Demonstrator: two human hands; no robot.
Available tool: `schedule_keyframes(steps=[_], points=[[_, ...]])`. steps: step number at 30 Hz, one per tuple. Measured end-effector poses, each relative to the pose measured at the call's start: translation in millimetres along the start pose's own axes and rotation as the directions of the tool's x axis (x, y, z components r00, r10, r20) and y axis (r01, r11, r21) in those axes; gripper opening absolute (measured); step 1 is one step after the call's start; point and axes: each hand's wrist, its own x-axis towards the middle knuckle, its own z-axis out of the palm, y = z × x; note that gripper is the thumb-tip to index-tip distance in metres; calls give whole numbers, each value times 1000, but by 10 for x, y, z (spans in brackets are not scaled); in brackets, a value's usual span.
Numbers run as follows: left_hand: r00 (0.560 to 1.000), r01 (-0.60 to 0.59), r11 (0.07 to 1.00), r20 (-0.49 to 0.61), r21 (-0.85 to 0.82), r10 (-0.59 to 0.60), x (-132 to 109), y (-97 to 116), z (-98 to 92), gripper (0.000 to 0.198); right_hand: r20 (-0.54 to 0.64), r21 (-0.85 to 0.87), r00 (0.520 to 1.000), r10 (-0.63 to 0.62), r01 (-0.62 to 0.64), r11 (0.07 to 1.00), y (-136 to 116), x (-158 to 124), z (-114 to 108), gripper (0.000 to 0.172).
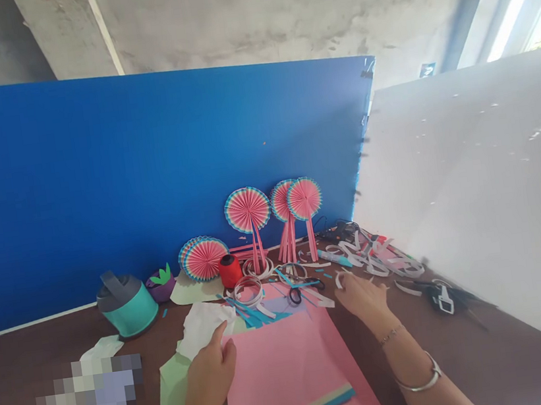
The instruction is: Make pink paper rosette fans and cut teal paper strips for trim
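My left hand rests at the left edge of a pink paper sheet, index finger stretched out and thumb apart, holding nothing. A blue and cream band runs along the sheet's near edge. Crumpled white paper lies by the left fingertip, above a green sheet. To the right, my right hand is over the brown table with its fingers curled down. A curled white strip shows at its fingertips and appears pinched there. Black-handled scissors lie left of that hand among blue paper strips.
Pleated pink paper fans lean on the blue partition. Nearby stand a red container, tape rolls, a teal container and a purple pot. White strip scraps and a black-and-white tool lie right.
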Motion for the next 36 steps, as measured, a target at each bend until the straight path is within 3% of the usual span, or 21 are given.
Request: schedule_keyframes(steps=[2,4,6,9,11,16,18,23,29,36], points=[[996,59,998,-64,29,-57,-1,-12,-2,50,-178,225,984,-24,64,972,-82,-9,13,19],[977,49,998,-209,35,-40,14,-39,26,49,-272,507,949,-159,281,815,-200,-63,44,20],[925,-90,996,-370,24,92,35,-63,79,46,-289,699,905,-313,423,577,-345,-174,93,24],[808,-364,931,-495,7,320,41,-54,171,40,-257,778,828,-497,483,401,-562,-402,184,24],[757,-487,874,-501,-2,420,11,-20,216,39,-252,738,763,-595,549,393,-673,-544,241,22],[708,-609,791,-489,-56,510,-102,61,255,46,-258,573,638,-726,706,417,-795,-714,333,21],[698,-624,778,-502,-75,511,-126,67,254,50,-287,514,586,-758,762,394,-803,-718,352,18],[712,-617,766,-543,-180,446,-124,39,250,50,-356,385,394,-847,888,251,-808,-693,368,19],[716,-622,757,-539,-202,444,-86,36,226,44,-327,331,352,-877,912,242,-820,-723,326,22],[636,-656,741,-634,-145,439,-44,48,232,31,-323,286,338,-884,925,250,-805,-710,343,23]])
